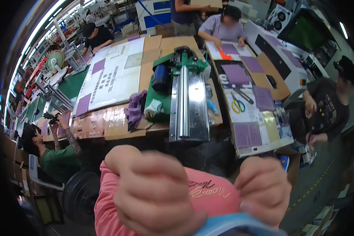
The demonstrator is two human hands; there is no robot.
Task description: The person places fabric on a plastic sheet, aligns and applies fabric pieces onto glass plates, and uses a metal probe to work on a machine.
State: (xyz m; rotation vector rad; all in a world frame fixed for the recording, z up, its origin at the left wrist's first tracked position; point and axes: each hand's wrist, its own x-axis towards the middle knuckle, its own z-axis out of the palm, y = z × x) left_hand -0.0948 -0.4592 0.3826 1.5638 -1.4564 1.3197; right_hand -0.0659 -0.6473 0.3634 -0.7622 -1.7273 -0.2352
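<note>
Close to the camera, my left hand (pixel 151 190) is curled into a closed shape, its fingers bent and smeared by motion. My right hand (pixel 263 188) is closed in the same way on the other side. A curved light blue strip (pixel 240 225) runs along the bottom edge of the view, near both hands' lower fingers. What the fingers hold, if anything, is hidden. Behind the hands shows a pink garment (pixel 212 190) with cursive lettering.
A roller machine (pixel 190 102) stands ahead on a cardboard-covered table. On the right table lie purple sheets (pixel 247 134), yellow-handled scissors (pixel 238 105) and a box cutter (pixel 244 95). Several people work around, one at the left in a green shirt (pixel 61 161). A black fan (pixel 82 196) stands lower left.
</note>
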